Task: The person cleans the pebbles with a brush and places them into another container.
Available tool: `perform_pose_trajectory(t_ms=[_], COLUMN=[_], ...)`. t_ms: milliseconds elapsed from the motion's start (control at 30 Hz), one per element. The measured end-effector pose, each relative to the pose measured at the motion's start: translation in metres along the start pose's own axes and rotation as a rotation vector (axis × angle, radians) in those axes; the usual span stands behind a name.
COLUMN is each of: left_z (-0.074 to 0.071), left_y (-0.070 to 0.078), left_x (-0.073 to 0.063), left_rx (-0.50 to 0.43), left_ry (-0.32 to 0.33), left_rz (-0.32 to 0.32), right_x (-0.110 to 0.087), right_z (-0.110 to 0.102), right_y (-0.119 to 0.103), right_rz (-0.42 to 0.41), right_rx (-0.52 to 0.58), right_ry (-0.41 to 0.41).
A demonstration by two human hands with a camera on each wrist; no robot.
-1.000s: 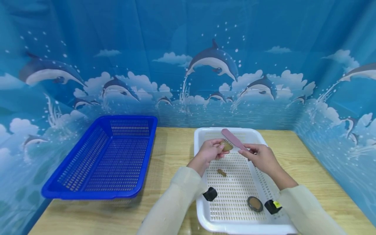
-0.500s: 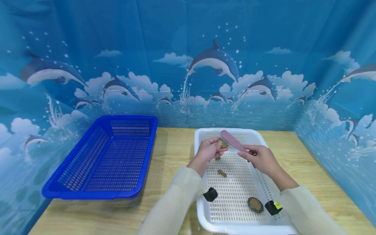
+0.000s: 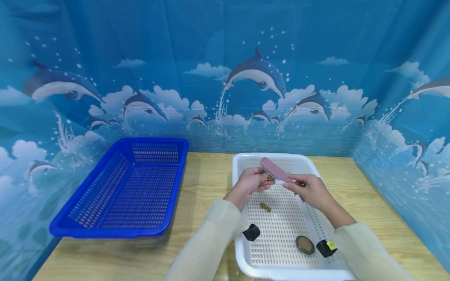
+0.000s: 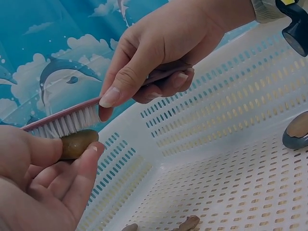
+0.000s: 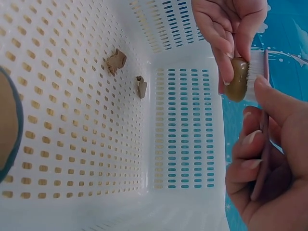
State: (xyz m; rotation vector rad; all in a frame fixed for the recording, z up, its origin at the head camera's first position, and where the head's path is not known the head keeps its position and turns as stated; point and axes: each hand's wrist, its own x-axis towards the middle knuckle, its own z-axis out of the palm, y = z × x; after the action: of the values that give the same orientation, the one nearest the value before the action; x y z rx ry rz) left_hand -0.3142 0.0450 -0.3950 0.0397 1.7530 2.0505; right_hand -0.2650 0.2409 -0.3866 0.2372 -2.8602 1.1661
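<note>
My left hand [image 3: 250, 182] pinches a smooth olive-brown stone [image 5: 237, 81] between thumb and fingertips, over the far part of the white basket [image 3: 239, 249]. A pink brush [image 3: 275, 170] with white bristles is gripped by its handle in my right hand [image 3: 310, 190]. In the left wrist view the bristles [image 4: 72, 122] touch the top of the stone [image 4: 79, 143]. Below, on the basket floor, lie a brown stone-like piece [image 3: 265, 207] and, in the right wrist view, a smaller one [image 5: 141, 87]. Most of the stone is hidden in the head view.
A round dark-rimmed piece with a brown face [image 3: 305, 245] lies in the white basket's near right part. Black wrist cameras sit at both wrists. To the left stands a blue basket [image 3: 119, 234] on the wooden table [image 3: 200, 187]. A dolphin-print curtain [image 3: 197, 78] hangs behind.
The brush has shifted slightly left and down across the stone. The stone has become more covered by the brush and fingers. Both hands stay over the basket's far part.
</note>
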Motion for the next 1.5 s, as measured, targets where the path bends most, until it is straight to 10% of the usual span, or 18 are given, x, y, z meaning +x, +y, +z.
perform_pose_trajectory(t_ms=[333, 1033, 1500], left_z=[0.0009, -0.0014, 0.0013], left_y=[-0.0017, 0.0010, -0.0004], left_x=[-0.0026, 0.0022, 0.0034], left_rx=[0.083, -0.091, -0.014], left_ry=[-0.090, 0.098, 0.036], left_rz=[0.029, 0.035, 0.073], right_x=[-0.0002, 0.0005, 0.0001], right_z=[-0.0024, -0.0029, -0.0020], right_y=[0.0008, 0.0002, -0.0013], right_rz=[0.011, 0.014, 0.006], right_rx=[-0.046, -0.004, 0.018], right_ry=[0.035, 0.016, 0.015])
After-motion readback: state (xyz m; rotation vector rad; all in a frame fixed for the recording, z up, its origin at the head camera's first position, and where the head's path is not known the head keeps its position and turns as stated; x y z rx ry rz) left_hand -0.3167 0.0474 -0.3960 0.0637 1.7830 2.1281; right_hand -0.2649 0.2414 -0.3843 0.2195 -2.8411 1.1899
